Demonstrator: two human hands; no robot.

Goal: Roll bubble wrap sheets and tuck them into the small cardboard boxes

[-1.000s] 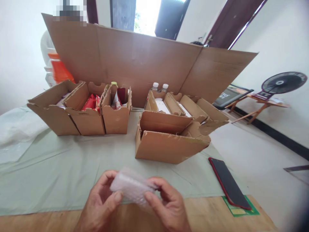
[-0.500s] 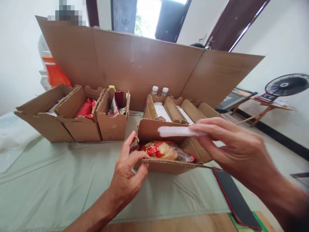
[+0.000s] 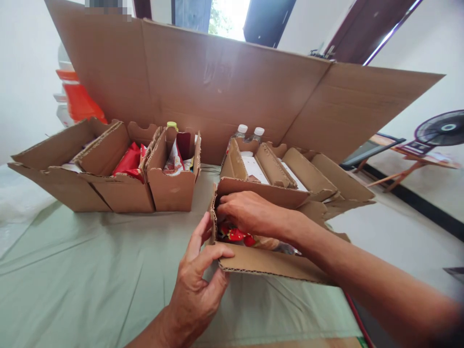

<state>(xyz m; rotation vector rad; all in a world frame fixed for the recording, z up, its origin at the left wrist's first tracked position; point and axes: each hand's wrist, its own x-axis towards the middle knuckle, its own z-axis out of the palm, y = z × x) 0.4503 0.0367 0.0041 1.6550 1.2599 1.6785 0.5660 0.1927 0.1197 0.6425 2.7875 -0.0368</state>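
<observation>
An open cardboard box sits on the green cloth in front of me. My left hand grips its front left corner, thumb on the front rim and fingers up along the left wall. My right hand reaches into the box from the right. Its fingers are curled down at the far left inner corner, and whatever they hold is hidden. Under that hand lies a red and clear snack packet.
Three open boxes with red packets stand in a row at the left. Behind the near box, another box holds white packs and two capped bottles. A tall cardboard sheet stands across the back. A fan stands far right.
My right hand, which held a white bubble-wrap piece above the box, has gone down into the box and the piece no longer shows. The left hand stayed on the box corner. The view moved closer.
</observation>
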